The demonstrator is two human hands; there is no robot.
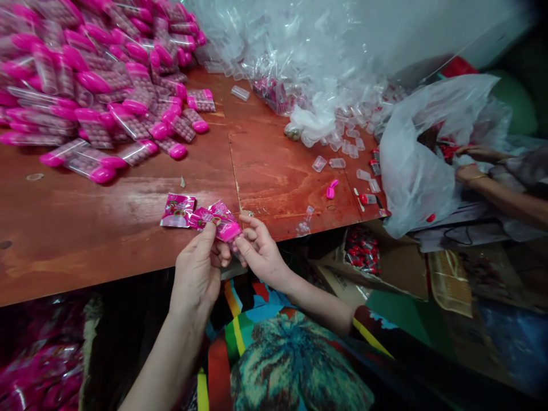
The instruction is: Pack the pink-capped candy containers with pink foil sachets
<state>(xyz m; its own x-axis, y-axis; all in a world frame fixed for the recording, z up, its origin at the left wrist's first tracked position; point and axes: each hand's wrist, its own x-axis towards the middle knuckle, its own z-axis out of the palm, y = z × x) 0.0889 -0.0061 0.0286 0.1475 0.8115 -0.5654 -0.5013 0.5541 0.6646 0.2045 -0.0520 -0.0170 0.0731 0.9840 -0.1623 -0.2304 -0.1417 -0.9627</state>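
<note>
Mid-frame, your left fingers (pixel 208 233) are pinching a pink packet (pixel 199 218) while your right fingers (pixel 247 249) are holding a slanted pink-capped tube (pixel 229 230) just rightward.

The table (pixel 103 240) is made of reddish-brown wood. On its left side lies a large heap of clear containers with pink caps (pixel 98 85). Nearer the front lies a shiny pink packet (pixel 176 212); to the right, small transparent cups (pixel 319 164) and a loose pink cap (pixel 331 189).

Right in front of me the person's bare forearms (pixel 165 348) angle inward, the left hand (pixel 197 271) pinching with its thumb (pixel 208 235) above curled fingers (pixel 221 252), the right hand (pixel 264 255) close beside it, fingers loosely bent.
</note>
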